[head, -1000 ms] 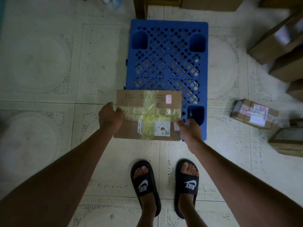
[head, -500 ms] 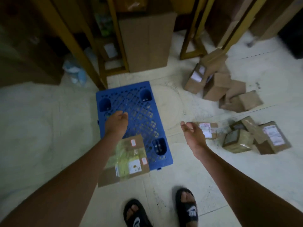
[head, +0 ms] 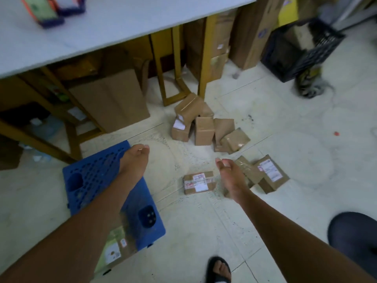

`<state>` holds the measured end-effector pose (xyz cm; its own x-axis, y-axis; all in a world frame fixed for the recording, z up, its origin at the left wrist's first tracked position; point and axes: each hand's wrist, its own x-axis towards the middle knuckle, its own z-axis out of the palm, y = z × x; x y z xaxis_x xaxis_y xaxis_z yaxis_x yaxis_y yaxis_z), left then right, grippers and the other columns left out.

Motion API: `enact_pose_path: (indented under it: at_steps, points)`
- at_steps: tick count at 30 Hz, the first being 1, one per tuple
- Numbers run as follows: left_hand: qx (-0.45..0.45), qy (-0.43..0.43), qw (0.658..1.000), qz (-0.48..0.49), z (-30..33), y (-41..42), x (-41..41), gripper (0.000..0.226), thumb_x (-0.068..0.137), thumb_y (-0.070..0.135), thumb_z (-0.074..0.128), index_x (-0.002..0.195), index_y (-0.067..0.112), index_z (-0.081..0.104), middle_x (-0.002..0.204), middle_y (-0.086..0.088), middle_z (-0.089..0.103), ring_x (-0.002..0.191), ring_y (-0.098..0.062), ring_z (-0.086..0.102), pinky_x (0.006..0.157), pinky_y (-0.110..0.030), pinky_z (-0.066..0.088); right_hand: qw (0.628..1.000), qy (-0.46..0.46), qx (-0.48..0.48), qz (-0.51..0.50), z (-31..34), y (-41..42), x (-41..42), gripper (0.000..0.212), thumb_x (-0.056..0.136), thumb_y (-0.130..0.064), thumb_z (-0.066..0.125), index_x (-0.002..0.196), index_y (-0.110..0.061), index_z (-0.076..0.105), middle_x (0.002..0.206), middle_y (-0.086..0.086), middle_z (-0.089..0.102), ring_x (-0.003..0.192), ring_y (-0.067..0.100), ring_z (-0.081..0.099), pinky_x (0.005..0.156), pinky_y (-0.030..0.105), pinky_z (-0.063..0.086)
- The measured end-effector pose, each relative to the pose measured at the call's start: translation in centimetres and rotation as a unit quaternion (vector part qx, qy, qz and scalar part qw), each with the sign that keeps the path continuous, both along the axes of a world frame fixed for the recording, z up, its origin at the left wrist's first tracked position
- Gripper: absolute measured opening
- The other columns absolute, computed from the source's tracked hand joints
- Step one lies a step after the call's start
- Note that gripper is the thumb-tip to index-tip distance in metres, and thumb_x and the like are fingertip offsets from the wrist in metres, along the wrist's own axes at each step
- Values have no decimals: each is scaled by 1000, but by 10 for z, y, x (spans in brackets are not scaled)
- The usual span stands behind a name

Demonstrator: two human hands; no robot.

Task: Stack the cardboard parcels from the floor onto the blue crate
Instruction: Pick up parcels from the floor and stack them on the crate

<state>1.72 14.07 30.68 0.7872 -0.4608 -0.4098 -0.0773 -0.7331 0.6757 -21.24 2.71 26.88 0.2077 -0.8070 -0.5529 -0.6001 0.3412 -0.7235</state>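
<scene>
Now one parcel (head: 114,248) lies on the blue crate (head: 91,180), and both hands are empty: left hand (head: 135,160) fingers loosely curled, right hand (head: 230,174) fingers relaxed. Next (I judge) comes the taped parcel (head: 199,182) on the floor just left of the right fingertips.

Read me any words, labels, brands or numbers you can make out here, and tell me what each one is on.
None can be read.
Taped parcel on the floor: white label with red print, too blurred.
Parcel at the right: white shipping label, print too small.
Leaning parcel in the pile: white label, blurred.
Parcel on the blue crate: white and red stickers, unreadable.
Tall carton by the wall: round bluish mark, blurred.
</scene>
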Motion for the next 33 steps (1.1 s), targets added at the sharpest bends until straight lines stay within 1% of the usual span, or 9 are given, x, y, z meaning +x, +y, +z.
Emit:
enact_pose_path:
  at_steps: [3, 6, 10, 17, 21, 25, 28, 29, 33]
  points:
    - [-13, 10, 1000, -6, 12, -38, -19, 39, 98, 36, 42, 130, 18, 57, 132, -4, 58, 104, -18, 52, 82, -28, 38, 999, -29, 6, -25, 18, -33, -21, 51, 92, -52, 53, 130, -17, 54, 127, 9, 60, 114, 26, 59, 92, 38, 49]
    - [-30, 12, 999, -22, 20, -73, -37, 37, 98, 34, 43, 126, 16, 59, 126, -5, 60, 102, -19, 53, 81, -29, 41, 998, -51, 0, -40, 30, -62, -35, 43, 94, -44, 55, 128, -18, 55, 131, 7, 59, 117, 25, 56, 92, 33, 42]
    - [-32, 32, 999, -29, 16, -106, -49, 34, 94, 35, 45, 121, 23, 62, 121, -5, 63, 109, -24, 58, 94, -38, 49, 998, -47, 4, -28, 33, -86, -46, 32, 96, -37, 55, 123, -20, 58, 131, 7, 59, 117, 26, 56, 103, 45, 44]
    - [-5, 83, 996, -36, -26, -125, -56, 36, 94, 39, 44, 123, 27, 61, 125, -4, 61, 114, -23, 57, 97, -39, 48, 1000, -7, 26, -5, -2, -102, -35, 50, 96, -46, 49, 137, -19, 49, 140, 8, 53, 128, 29, 50, 106, 51, 41]
    - [17, 119, 992, -25, -77, -123, -46, 43, 92, 46, 46, 126, 24, 59, 128, -5, 60, 116, -25, 57, 102, -45, 46, 999, -3, 47, -12, -47, -102, -15, 56, 93, -52, 50, 136, -16, 51, 136, 14, 56, 126, 33, 52, 104, 54, 44]
    - [52, 117, 991, -34, -150, -113, -44, 46, 96, 45, 43, 127, 16, 59, 127, -6, 61, 116, -24, 58, 101, -44, 47, 997, 1, 75, -1, -106, -102, 1, 59, 91, -58, 47, 133, -15, 53, 132, 12, 57, 122, 31, 53, 103, 53, 45]
    - [86, 115, 989, -40, -227, -98, -47, 47, 97, 45, 40, 124, 12, 61, 126, -11, 63, 115, -29, 58, 101, -44, 47, 995, 40, 83, 33, -176, -96, 3, 57, 79, -71, 45, 103, -22, 62, 100, 1, 64, 105, 25, 56, 97, 50, 49]
    - [96, 108, 989, -40, -250, -93, -49, 48, 97, 45, 38, 122, 11, 62, 125, -12, 63, 115, -31, 58, 101, -45, 46, 995, 43, 83, 41, -201, -95, 3, 56, 81, -70, 45, 104, -22, 61, 96, 0, 63, 102, 25, 56, 95, 47, 49]
    - [132, 82, 987, -33, -346, -85, -51, 50, 98, 46, 35, 125, 11, 60, 128, -14, 61, 116, -33, 56, 102, -42, 44, 994, 60, 87, 42, -289, -95, 6, 60, 91, -58, 50, 134, -16, 52, 130, 11, 60, 113, 25, 58, 97, 42, 49]
